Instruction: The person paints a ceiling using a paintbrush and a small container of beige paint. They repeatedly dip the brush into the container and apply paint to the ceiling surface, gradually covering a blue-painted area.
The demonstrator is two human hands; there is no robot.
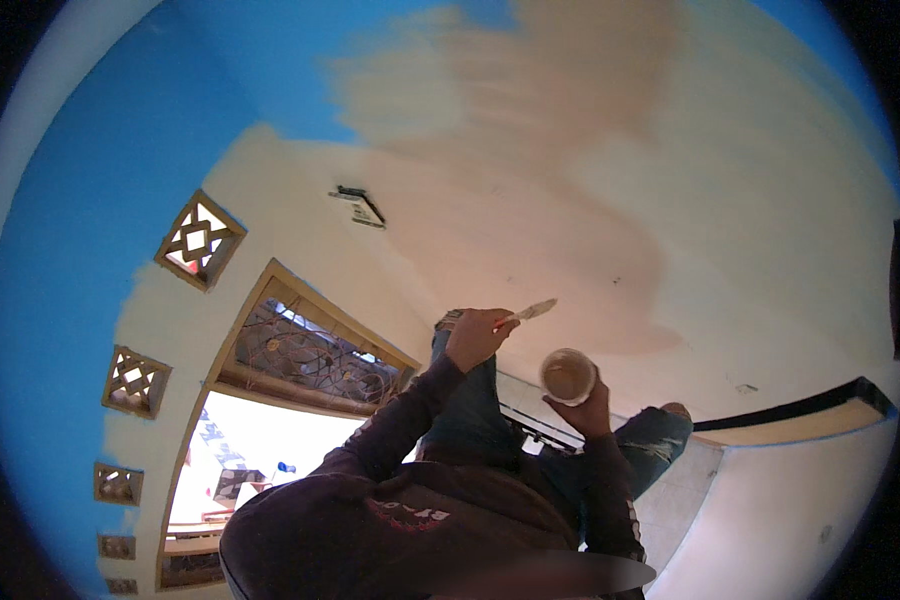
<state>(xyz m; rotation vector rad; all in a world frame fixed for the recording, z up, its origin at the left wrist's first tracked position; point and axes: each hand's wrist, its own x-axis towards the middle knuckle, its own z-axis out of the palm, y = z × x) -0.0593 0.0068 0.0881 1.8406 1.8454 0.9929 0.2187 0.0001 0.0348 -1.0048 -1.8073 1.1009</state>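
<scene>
My left hand (pixel 478 338) is closed on the handle of a paintbrush (pixel 540 309), in front of my left knee. Its pale, paint-coated bristles point right toward the wall, and much of the handle is hidden by my fingers. In my right hand (pixel 587 408) is a round cup (pixel 568 376) with light brown paint inside, its open top facing up toward me. The brush is apart from the cup, above and left of it. Beyond both hands, the wall (pixel 530 220) shows patches of cream and peach paint, with blue along the top.
A left-hand wall carries blue paint (pixel 80 200), patterned vent blocks (pixel 200 240), a grilled window (pixel 310 345) and a bright doorway below. A dark-edged fixture (pixel 360 207) sits near the corner. On the right is a black-edged shelf (pixel 800 420). Pale floor tiles (pixel 675 490) show below.
</scene>
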